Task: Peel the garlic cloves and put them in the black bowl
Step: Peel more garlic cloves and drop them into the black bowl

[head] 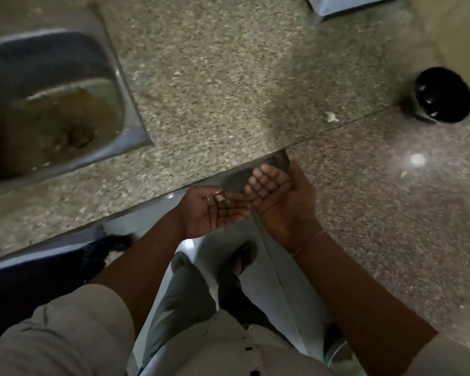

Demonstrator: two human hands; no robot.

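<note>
The left hand (pixel 215 210) is held palm-up, fingers straight and together, with papery garlic skin flakes (pixel 219 198) lying on them. The right hand (pixel 280 202) is cupped, its fingers loosely curled and empty. On the speckled stone desk (pixel 215 77), a white garlic clove (pixel 331 116) lies at one o'clock and the round glossy black bowl (pixel 442 95) stands at two o'clock.

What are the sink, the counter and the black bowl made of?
The sink looks like metal, probably stainless steel: grey with a dull sheen. The counter looks like polished speckled stone, maybe granite: tiny mixed flecks. The black bowl is glossy, with bright glints; plastic or glazed ceramic, hard to tell.
</note>
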